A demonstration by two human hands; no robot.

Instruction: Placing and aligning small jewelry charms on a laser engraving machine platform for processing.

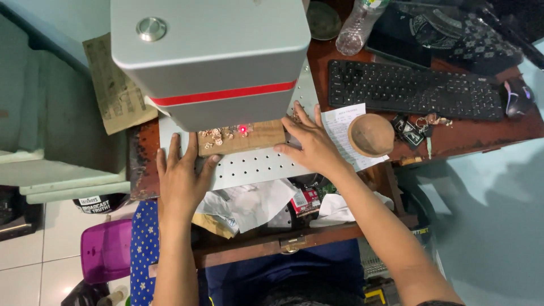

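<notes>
**Wooden block set under laser head: both hands steadying**

- Block (243,137): flat wooden piece lying on the perforated plate (255,167), under the near edge of the grey machine head (209,56). Small coppery pieces (218,136) are scattered on its left half; a red light spot (243,130) shows on top near the middle.
- Left hand (181,175): flat, palm down on the plate, fingers (174,148) spread and straight, tips at the block's near-left edge. Grips nothing.
- Right hand (311,144): open, fingers loosely spread, thumb and forefinger against the block's right end. Touching, not clasping.
- Step in hand, as judged: lining the block up under the red spot. Any further nudge calls for small sideways pushes, with the loose pieces left undisturbed.
- Around: wooden bowl (371,135) on a paper slip (343,127) just right of the right hand; keys (416,126); black keyboard (413,89) and mouse (518,93) far right; plastic bottle (357,25); crumpled paper (249,204) in the open drawer, near.
- In the way: the machine head overhangs the block's far side, hiding it; the bowl crowds the right wrist on the counter (470,136).
</notes>
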